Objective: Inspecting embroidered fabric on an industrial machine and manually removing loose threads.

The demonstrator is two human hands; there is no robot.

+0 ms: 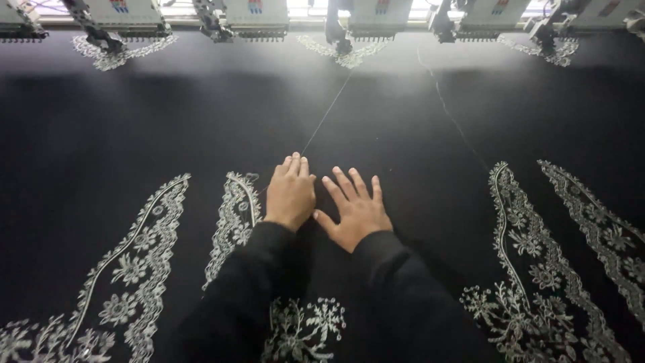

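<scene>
Both of my hands lie palm-down, side by side, on a wide black fabric (403,114). My left hand (291,193) has its fingers together; its fingertips touch the near end of a thin white thread (327,114) that runs up to a machine head. My right hand (356,210) lies flat with its fingers spread and holds nothing. White floral embroidery (238,218) starts just left of my left hand, and my black sleeves cover part of it.
A row of embroidery machine heads (255,17) lines the far edge, each over a small white stitched patch (114,54). More white floral bands lie at the left (134,269) and right (531,269). A second loose thread (447,111) trails over the cloth at right.
</scene>
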